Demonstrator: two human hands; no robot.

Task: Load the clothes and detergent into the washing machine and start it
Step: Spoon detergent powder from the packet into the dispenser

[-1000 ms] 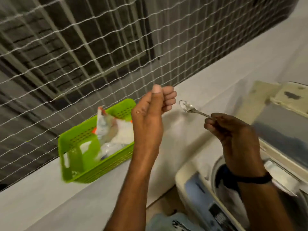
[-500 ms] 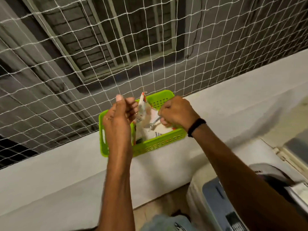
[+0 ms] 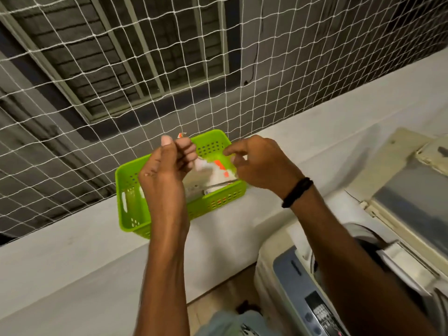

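A green basket (image 3: 132,202) on the white ledge (image 3: 72,251) holds a white-and-orange detergent packet (image 3: 213,170) (a spoon (image 3: 221,184) lies across it, pointing left to right). The left hand (image 3: 167,170) pinches the packet's upright top edge; the right hand (image 3: 259,163) hovers, fingers loosely spread. The washing machine (image 3: 291,282) sits below right.

A white rope net (image 3: 266,57) stretches above a pale ledge (image 3: 72,258), with a barred window (image 3: 135,44) on the grey wall (image 3: 303,32) behind.
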